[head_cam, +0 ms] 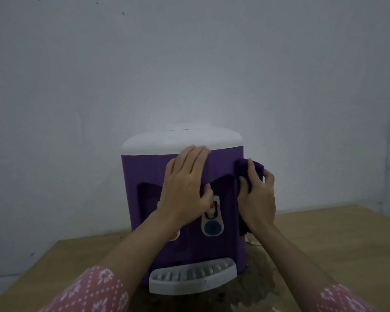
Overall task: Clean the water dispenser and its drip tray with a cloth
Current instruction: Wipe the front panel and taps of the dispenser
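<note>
- On a wooden table (338,239) set against a pale wall (189,64), the purple water dispenser (144,176) stands upright with its white lid (180,138) on top, front panel turned toward me.
- At the upper front of the dispenser, my left hand (185,188) lies flat against the purple body, fingers straight and close together, their tips reaching the seam where the white lid begins; the thumb curls in toward the recess above the taps.
- Over at the right front edge of the dispenser, my right hand (257,194) grips a dark purple cloth (245,170), fingers and thumb curled round the bunched fabric and pressing it against the body; a tail of the cloth hangs down below my wrist along the dispenser's side.
- Between my two hands, the white tap panel (212,218) shows a round blue button low down and a tap lever above it, partly hidden by my left thumb.
- At the foot of the dispenser, the grey drip tray (193,276) juts out toward me, slotted grille facing up, touched by neither hand.
- Around the tray, on the right, the tabletop shows a dark, wet-looking patch (261,287).
- Near the bottom corners, my pink patterned sleeves (95,289) cover both forearms partway.
</note>
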